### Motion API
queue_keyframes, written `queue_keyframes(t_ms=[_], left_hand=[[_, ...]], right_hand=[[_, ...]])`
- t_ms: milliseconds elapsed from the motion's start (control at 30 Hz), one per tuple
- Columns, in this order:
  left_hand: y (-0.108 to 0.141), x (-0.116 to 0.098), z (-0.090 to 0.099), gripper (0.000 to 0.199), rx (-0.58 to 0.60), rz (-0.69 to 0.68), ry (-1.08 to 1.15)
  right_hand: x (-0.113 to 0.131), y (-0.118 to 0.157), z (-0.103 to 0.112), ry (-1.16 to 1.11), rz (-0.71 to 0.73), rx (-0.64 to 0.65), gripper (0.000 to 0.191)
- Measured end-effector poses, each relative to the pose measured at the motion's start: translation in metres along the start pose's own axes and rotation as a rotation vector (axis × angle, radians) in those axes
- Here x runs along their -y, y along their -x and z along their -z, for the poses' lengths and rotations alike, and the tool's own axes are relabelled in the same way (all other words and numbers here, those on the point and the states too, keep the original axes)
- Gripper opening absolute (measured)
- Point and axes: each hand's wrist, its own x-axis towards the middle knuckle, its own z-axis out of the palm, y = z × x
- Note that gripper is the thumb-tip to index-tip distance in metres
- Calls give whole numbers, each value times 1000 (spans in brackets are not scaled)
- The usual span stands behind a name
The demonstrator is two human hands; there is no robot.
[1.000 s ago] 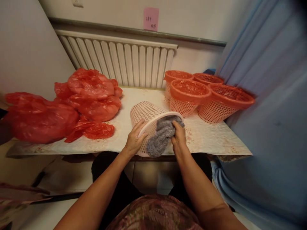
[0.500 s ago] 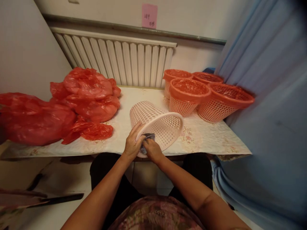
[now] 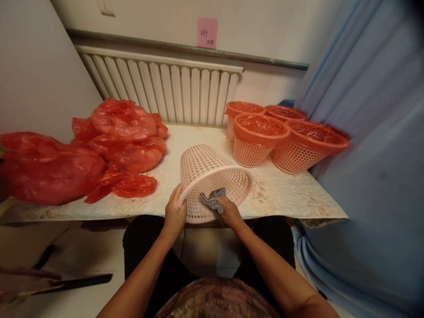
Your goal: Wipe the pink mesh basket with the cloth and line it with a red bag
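A seated person, seen from their own head camera, works with two bare hands at a pale plastic basket (image 3: 202, 164) pierced with holes. The basket lies tipped on its side at the near edge of a table (image 3: 298, 201) covered in a flowered cloth, its mouth facing the person and slightly right. The left hand (image 3: 175, 213) is at the left side of the basket's mouth, its grip clamped on the rim. The right hand (image 3: 230, 212) is at the basket's mouth, its grip closed around a crumpled gray rag (image 3: 213, 200), which sits against the opening, in front of the holed inner wall.

To the right of the basket and farther back, four upright baskets (image 3: 252, 153) stand close together, with red plastic folded over their rims. To the left of the basket is a heap of red plastic bags (image 3: 124, 121), with a smaller crumpled red piece (image 3: 134, 184) nearest it. Behind the basket, a white radiator (image 3: 186, 95) runs along the wall. A blue curtain (image 3: 364, 185) hangs well to the basket's right.
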Motion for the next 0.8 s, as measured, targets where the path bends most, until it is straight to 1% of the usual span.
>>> queue_keyframes(t_ms=[67,167,233,300,367,433,533,567,600,633,667,733,767,800], left_hand=[[3,0,2,54,1,91,9],[8,0,5,55,18,196,29],[11,1,5,56,22,255,31],[13,5,4,56,14,309,24],[15,9,2,56,7,337,11],[15,14,0,56,5,341,-2],[15,20,-1,55,1,322,-14],[15,21,-1,55,1,311,-15],[15,23,-1,55,3,300,-15],[15,24,-1,55,4,288,-12],[15,25,0,56,7,276,-4],[16,28,1,56,18,262,15],[16,29,1,55,24,256,24],[16,30,1,55,26,250,30]], right_hand=[[-4,10,8,-180,-86,-83,35],[-11,27,28,-436,-294,-213,37],[-15,37,46,-522,-418,-299,44],[-14,45,68,-543,-494,-419,48],[-8,47,92,-517,-501,-567,48],[4,41,116,-463,-462,-742,48],[26,19,147,-326,-327,-998,46],[33,10,154,-260,-259,-1040,45],[39,0,159,-186,-179,-1040,43],[43,-11,162,-110,-93,-988,41],[47,-21,163,-35,-4,-891,37],[49,-38,158,79,146,-649,32],[49,-44,153,112,190,-558,30],[47,-49,148,129,210,-508,28]])
